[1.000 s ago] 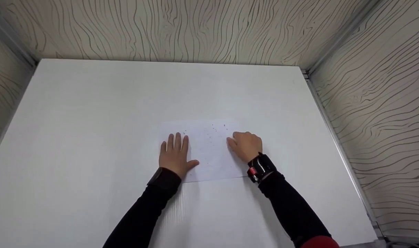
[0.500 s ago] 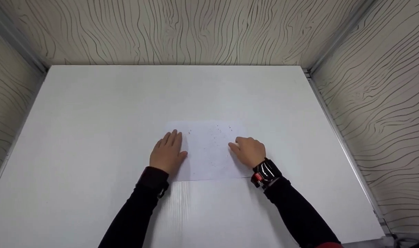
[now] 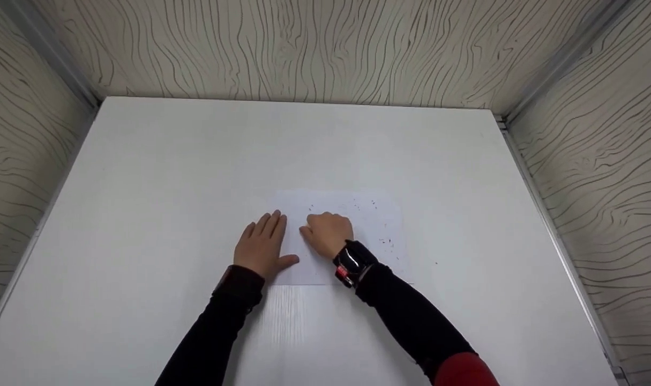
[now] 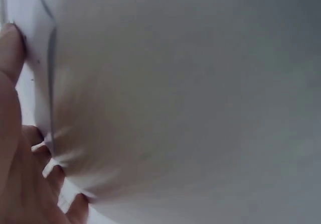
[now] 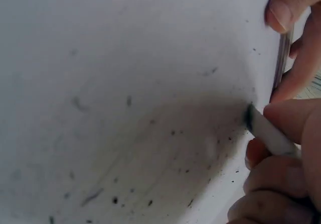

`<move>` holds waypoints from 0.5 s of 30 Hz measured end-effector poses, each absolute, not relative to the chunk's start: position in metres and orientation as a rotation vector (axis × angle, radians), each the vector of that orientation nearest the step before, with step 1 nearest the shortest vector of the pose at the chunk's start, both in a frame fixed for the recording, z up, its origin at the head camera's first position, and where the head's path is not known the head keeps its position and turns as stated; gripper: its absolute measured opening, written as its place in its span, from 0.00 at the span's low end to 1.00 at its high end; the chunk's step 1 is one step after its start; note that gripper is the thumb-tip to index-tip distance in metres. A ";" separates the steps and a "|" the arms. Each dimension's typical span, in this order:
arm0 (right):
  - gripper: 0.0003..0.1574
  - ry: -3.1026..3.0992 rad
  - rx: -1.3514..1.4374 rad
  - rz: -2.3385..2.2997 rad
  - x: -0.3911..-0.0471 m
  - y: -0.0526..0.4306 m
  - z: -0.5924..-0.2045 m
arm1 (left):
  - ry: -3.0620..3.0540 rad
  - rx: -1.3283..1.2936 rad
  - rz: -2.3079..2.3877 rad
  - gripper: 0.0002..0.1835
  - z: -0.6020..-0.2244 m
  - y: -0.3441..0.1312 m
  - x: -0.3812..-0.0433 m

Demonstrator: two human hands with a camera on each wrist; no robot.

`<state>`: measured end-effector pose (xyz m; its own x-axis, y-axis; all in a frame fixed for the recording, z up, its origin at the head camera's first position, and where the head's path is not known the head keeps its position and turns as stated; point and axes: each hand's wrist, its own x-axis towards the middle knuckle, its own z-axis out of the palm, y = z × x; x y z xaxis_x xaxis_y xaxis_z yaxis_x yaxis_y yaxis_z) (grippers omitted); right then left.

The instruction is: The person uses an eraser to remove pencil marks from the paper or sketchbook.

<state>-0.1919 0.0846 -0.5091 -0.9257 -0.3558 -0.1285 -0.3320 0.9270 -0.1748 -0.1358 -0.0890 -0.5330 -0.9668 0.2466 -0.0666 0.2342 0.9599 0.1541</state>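
Observation:
A white sheet of paper (image 3: 376, 262) lies on the white table. My left hand (image 3: 261, 244) rests on its left side with straight fingers and the thumb spread out. Over the left middle of the sheet, my right hand (image 3: 329, 235) grips a white eraser (image 5: 273, 135). Its dark, smudged end touches the paper in the right wrist view. Dark eraser crumbs (image 5: 115, 200) and faint grey smudges are scattered about it. The left thumb (image 5: 283, 15) shows close by in that view, at the sheet's edge.
The white table (image 3: 196, 155) extends around the sheet on all sides. Patterned panels (image 3: 293, 51) stand along its back and both sides. One small dark crumb (image 3: 436, 263) lies on the table to the right of the paper.
My right hand has moved left across the sheet with the eraser, baring crumbs on the right side. The left hand stays on the paper, its thumb spread wider than half a second ago.

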 end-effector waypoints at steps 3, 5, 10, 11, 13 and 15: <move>0.24 2.977 -0.419 -0.276 -0.202 0.092 -0.512 | 3.027 0.386 0.178 0.51 -0.531 -0.083 -0.137; 0.25 2.995 -0.373 -0.292 -0.207 0.095 -0.511 | 3.021 0.388 0.170 0.51 -0.528 -0.080 -0.137; 0.25 2.945 -0.488 -0.271 -0.205 0.089 -0.507 | 3.010 0.402 0.196 0.50 -0.518 -0.075 -0.135; 0.25 2.930 -0.494 -0.271 -0.206 0.089 -0.507 | 3.005 0.404 0.196 0.50 -0.516 -0.075 -0.135; 0.24 2.959 -0.454 -0.254 -0.210 0.092 -0.509 | 3.003 0.403 0.187 0.50 -0.512 -0.074 -0.135; 0.24 3.008 -0.373 -0.245 -0.217 0.097 -0.510 | 3.000 0.404 0.174 0.50 -0.509 -0.073 -0.135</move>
